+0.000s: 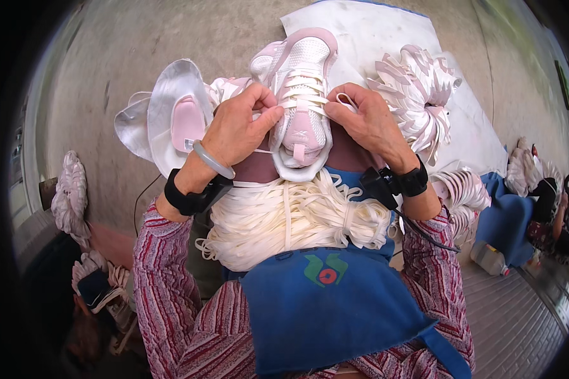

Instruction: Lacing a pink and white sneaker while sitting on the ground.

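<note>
A white and pink shoe upper [302, 95] rests on my lap, its toe pointing away and its tongue toward me. White lace [306, 84] crosses its eyelets in several rows. At the upper's left edge, my left hand [240, 126] is closed in a pinch near a lace end. On the other side my right hand [363, 120] pinches the lace, which loops up over the fingers. A thick bundle of cream laces [284, 218] lies across my lap just below the upper.
More shoe uppers [177, 117] stand at the left. A ring of pink and white pieces [417, 95] sits on a white sheet [373, 31] to the right. Further stacked uppers [461, 196], a plastic bottle [489, 258] and another person [559, 234] are at the far right.
</note>
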